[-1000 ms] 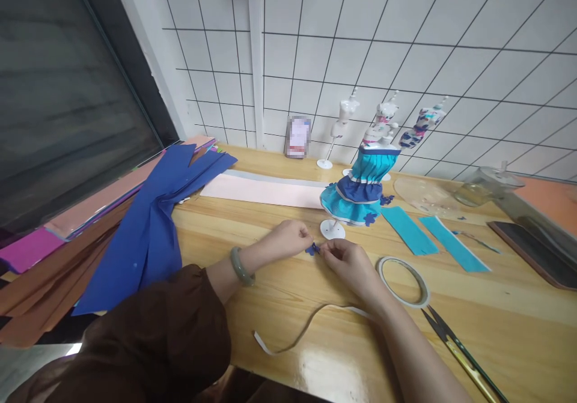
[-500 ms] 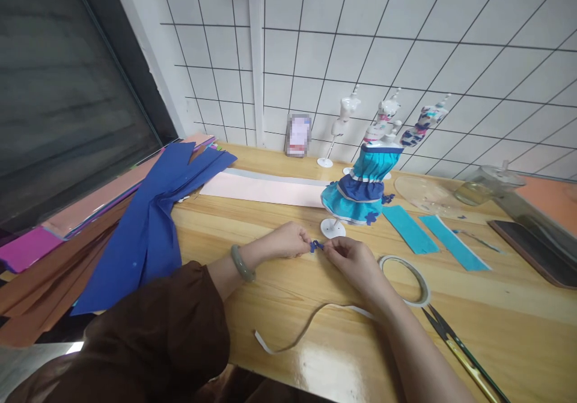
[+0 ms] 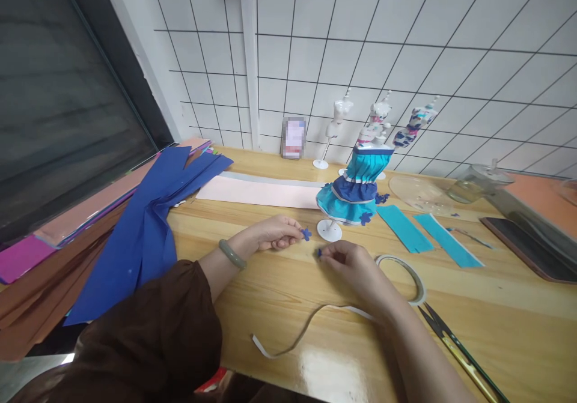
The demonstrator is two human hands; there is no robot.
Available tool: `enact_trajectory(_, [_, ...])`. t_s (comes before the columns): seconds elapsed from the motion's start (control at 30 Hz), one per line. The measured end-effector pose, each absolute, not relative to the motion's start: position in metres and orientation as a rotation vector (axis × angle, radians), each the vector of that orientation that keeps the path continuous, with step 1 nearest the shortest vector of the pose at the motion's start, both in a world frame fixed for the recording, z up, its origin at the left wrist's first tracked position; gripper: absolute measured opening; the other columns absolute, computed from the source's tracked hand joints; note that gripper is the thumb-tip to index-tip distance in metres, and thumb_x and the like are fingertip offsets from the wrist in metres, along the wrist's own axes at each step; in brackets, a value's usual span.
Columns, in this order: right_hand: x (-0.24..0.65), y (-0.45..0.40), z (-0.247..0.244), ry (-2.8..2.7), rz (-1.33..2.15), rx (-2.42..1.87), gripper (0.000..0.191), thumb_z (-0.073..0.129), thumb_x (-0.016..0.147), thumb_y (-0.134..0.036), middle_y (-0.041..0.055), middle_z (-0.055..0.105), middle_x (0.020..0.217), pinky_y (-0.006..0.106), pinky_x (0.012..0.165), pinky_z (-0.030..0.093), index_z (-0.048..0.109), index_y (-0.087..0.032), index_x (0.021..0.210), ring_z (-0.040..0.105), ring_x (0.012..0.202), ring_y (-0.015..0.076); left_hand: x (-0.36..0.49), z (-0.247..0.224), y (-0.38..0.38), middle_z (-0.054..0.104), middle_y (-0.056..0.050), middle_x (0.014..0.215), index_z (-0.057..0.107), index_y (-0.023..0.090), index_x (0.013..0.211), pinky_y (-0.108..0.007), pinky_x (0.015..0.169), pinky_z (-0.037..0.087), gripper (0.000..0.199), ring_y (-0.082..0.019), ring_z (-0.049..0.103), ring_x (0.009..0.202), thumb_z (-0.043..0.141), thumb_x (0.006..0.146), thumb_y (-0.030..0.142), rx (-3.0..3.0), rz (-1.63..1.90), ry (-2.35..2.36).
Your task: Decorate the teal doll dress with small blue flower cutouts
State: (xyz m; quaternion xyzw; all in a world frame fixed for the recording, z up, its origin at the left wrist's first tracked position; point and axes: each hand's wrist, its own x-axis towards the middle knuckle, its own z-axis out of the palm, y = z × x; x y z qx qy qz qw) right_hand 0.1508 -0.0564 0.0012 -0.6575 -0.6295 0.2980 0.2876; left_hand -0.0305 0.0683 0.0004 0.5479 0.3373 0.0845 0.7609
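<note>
My left hand [image 3: 278, 233], with a bracelet on its wrist, pinches a small blue flower [image 3: 306, 234] at its fingertips. A short gap to the right, my right hand [image 3: 345, 256] pinches a small dark blue piece [image 3: 320, 253] just above the wooden table [image 3: 270, 283]. Behind both hands stands a small dress form wearing a turquoise and blue ruffled dress [image 3: 356, 187], with blue flowers on its lower ruffle. Its round white base [image 3: 329, 230] is close to the fingers.
Blue cloth [image 3: 135, 235] and brown cloth lie left. A pink strip [image 3: 256, 191] lies behind, near a phone [image 3: 294, 137] and more dress forms. On the right are turquoise strips [image 3: 406, 227], a tape roll [image 3: 420, 283] and scissors [image 3: 455, 343]. A narrow white strip [image 3: 306, 328] curls in front.
My hands have moved apart, each now with its own blue piece, where before they met at one spot. The view has shifted slightly.
</note>
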Motion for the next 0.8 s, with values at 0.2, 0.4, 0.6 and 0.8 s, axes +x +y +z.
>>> enact_trajectory(0.2, [0.1462,-0.0585,0.0021,-1.739,0.877,-1.719,0.023,0.056,0.074,-0.036,0.0021,0.065,0.072,0.022,0.052,0.037,0.068,-0.017,0.083,0.053,0.061,0.0138,-0.0288,0.0005,0.0669,0.049,0.005,0.050,0.058,0.013,0.078,-0.015,0.032,0.011,0.021,0.000,0.027,0.031,0.067,0.064,0.027,1.131,0.212,0.643])
enact_trajectory(0.4, [0.1485,-0.0583,0.0076,-1.827,0.811,-1.744,0.023,0.048,0.078,-0.029,0.0026,0.066,0.075,0.022,0.056,0.038,0.068,-0.018,0.075,0.056,0.068,0.0150,-0.0303,0.0000,0.0686,0.047,0.005,0.050,0.058,0.013,0.078,-0.015,0.032,0.012,0.021,0.000,0.028,0.032,0.066,0.065,0.028,1.207,0.236,0.681])
enact_trajectory(0.6, [0.1482,-0.0583,0.0076,-1.821,0.778,-1.804,0.024,0.046,0.079,-0.028,0.0009,0.064,0.070,0.022,0.054,0.035,0.067,-0.018,0.076,0.053,0.062,0.0131,-0.0325,-0.0026,0.0669,0.047,0.005,0.048,0.059,0.015,0.074,-0.016,0.032,0.016,0.020,-0.003,0.032,0.034,0.063,0.066,0.033,1.443,0.125,0.816])
enact_trajectory(0.8, [0.1425,-0.0585,0.0103,-1.923,0.681,-1.832,0.018,0.050,0.078,-0.031,0.0002,0.063,0.070,0.023,0.055,0.035,0.064,-0.020,0.077,0.053,0.062,0.0137,-0.0311,0.0003,0.0618,0.041,0.005,0.041,0.054,0.015,0.060,-0.019,0.032,0.018,0.025,-0.005,0.031,0.033,0.061,0.065,0.039,1.635,0.024,0.889])
